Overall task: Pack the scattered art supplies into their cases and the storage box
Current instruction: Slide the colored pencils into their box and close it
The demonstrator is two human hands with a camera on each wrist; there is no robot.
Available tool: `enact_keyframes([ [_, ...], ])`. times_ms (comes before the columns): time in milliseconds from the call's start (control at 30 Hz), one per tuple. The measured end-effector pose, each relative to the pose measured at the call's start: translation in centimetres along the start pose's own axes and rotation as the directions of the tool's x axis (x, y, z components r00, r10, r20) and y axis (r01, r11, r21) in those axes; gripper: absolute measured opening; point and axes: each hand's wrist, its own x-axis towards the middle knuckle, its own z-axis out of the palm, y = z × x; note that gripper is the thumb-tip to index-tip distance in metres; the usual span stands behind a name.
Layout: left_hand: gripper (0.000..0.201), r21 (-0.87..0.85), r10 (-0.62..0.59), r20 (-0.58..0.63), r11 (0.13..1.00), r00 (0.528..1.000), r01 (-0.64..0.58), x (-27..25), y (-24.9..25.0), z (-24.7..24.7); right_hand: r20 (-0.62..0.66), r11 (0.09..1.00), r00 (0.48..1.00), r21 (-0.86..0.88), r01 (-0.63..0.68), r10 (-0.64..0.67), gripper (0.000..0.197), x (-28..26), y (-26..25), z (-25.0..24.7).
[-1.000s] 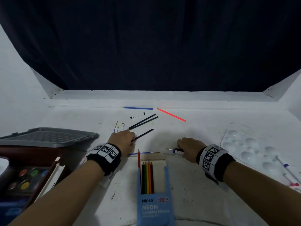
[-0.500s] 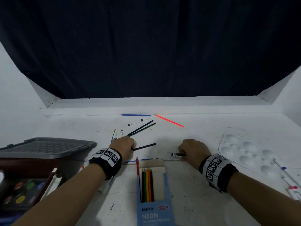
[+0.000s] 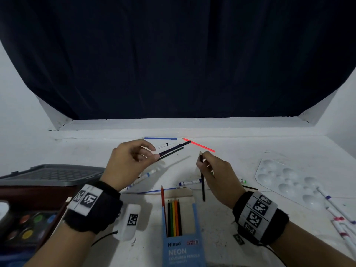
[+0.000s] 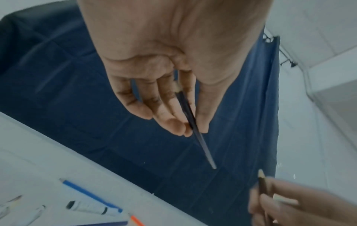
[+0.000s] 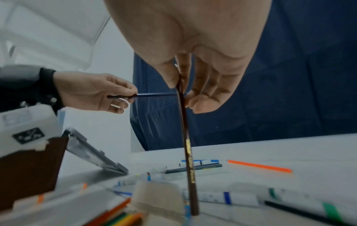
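Note:
My left hand is raised above the table and pinches a dark blue pencil between thumb and fingertips, its far end pointing to the back right. My right hand pinches a dark brown pencil that hangs almost upright, point up. Its lower end hovers just right of the open flap of the blue Ninso pencil case. Several coloured pencils lie in the case. The left wrist view shows the blue pencil between thumb and fingers. The brown pencil shows in the right wrist view.
A grey box lid and a paint set sit at the left. A white palette and several markers lie at the right. Loose on the table are a blue pencil, a red pencil, markers and a thin brush.
Both hands have risen off the table, each lifting the pencil it had picked up. The right hand turned its pencil upright beside the case flap.

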Motion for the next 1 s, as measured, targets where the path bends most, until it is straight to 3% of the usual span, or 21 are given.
enact_keyframes([
  [100,0.027,-0.247,-0.038,-0.050,0.969,0.998,0.025,-1.7,1.0,-0.9,0.037,0.969,0.996,0.230,-0.091,0.085,0.015,-0.6,-0.7,0.6],
  [200,0.027,-0.453,-0.102,-0.030,0.888,0.994,0.077,-2.8,0.7,-0.7,0.126,0.941,0.980,0.283,-0.187,0.156,0.006,-1.3,-0.3,1.4],
  [267,0.024,-0.452,-0.124,0.044,0.883,0.991,0.130,-3.4,0.0,0.3,0.193,0.942,0.964,0.245,-0.227,0.182,0.007,-1.6,0.1,2.0],
  [367,0.015,-0.346,-0.147,0.164,0.918,0.975,0.196,-3.8,-1.7,2.7,0.288,0.941,0.929,0.174,-0.291,0.234,0.020,-1.6,0.9,2.7],
  [500,0.010,-0.240,-0.151,0.226,0.949,0.962,0.206,-2.6,-4.1,5.6,0.354,0.942,0.896,0.100,-0.321,0.268,0.041,-1.0,1.7,3.4],
  [633,0.008,-0.097,-0.168,0.246,0.976,0.955,0.197,-0.7,-5.7,8.1,0.366,0.946,0.889,0.057,-0.318,0.276,0.057,-0.4,2.3,3.9],
  [733,0.010,0.077,-0.205,0.359,0.979,0.910,0.190,0.1,-6.9,9.6,0.382,0.958,0.890,0.037,-0.285,0.250,0.064,-0.2,2.7,4.1],
  [800,0.017,0.228,-0.226,0.444,0.964,0.867,0.134,0.1,-7.1,10.3,0.420,0.969,0.879,-0.008,-0.246,0.226,0.065,-0.5,2.9,4.2],
  [867,0.023,0.384,-0.185,0.446,0.923,0.875,0.000,-0.2,-6.9,10.6,0.464,0.978,0.862,-0.072,-0.195,0.206,0.056,-0.9,3.1,4.4],
  [1000,0.036,0.468,-0.095,0.458,0.871,0.884,-0.149,-1.3,-6.8,10.3,0.478,0.988,0.864,-0.067,-0.142,0.157,0.049,-1.5,3.3,4.6],
])
